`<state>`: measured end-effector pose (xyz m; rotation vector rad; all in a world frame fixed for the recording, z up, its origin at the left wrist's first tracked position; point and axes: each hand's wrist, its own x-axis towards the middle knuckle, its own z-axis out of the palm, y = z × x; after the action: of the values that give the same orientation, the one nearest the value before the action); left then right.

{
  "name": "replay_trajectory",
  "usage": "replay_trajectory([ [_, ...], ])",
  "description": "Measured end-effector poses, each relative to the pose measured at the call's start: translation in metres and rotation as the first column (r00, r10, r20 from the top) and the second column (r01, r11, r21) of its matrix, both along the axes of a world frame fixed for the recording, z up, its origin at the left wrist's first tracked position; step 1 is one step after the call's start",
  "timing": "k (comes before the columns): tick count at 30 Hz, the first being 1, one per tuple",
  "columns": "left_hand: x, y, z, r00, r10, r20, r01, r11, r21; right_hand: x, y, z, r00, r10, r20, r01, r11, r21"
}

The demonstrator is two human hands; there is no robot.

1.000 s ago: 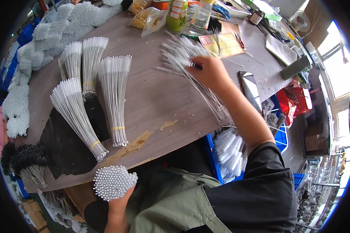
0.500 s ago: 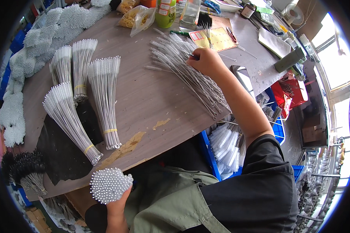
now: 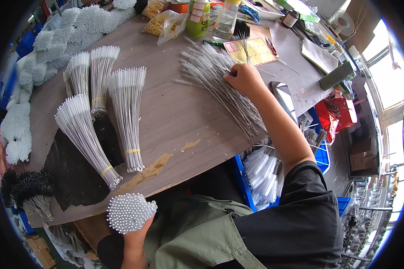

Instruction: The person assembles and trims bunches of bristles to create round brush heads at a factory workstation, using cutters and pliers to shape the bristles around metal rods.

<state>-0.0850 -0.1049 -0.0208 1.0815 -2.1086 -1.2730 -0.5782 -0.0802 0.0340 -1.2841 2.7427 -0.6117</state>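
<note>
Four banded bundles of white wire brushes [image 3: 101, 112] fanned left of loose heap of thin wire brushes [image 3: 220, 85] on brown wooden table [image 3: 175, 116]. Right hand [image 3: 244, 78] pressed on heap, fingers curled among wires. Left hand [image 3: 137, 235] below table edge, gripping white-tipped brush bunch [image 3: 130, 211].

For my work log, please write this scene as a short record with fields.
Surface: brown wooden table
Left hand: holds a bunch of thin white-tipped wire brushes, tips upward, below the table edge
Right hand: rests on a loose pile of thin wire brushes
Tied bundles: four white brush bundles with yellow bands, lying to the left
Behind: green bottle, clear bottle
</note>
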Motion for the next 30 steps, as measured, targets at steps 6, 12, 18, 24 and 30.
replay_trajectory([
  [6, 0.001, -0.003, 0.001, 0.993, -0.079, 0.089, 0.094, 0.978, -0.186, 0.005, 0.004, 0.003, 0.998, -0.048, 0.038, 0.048, 0.999, -0.008],
  [12, -0.023, -0.016, 0.019, 0.932, -0.106, 0.347, 0.33, 0.642, -0.692, 0.004, 0.005, -0.007, 0.998, -0.021, -0.056, 0.02, 1.0, -0.016],
  [18, -0.013, -0.021, 0.017, 0.955, -0.191, 0.226, 0.292, 0.727, -0.621, 0.094, 0.024, 0.004, 0.727, 0.302, 0.617, -0.086, 0.931, -0.354],
  [24, -0.007, -0.018, 0.012, 0.918, -0.134, 0.373, 0.371, 0.624, -0.688, 0.233, 0.05, -0.008, 0.199, 0.613, 0.764, -0.496, 0.736, -0.461],
  [30, 0.011, -0.012, 0.011, 0.92, -0.159, 0.357, 0.343, 0.769, -0.54, 0.304, 0.055, -0.027, -0.045, 0.583, 0.811, -0.391, 0.737, -0.551],
])
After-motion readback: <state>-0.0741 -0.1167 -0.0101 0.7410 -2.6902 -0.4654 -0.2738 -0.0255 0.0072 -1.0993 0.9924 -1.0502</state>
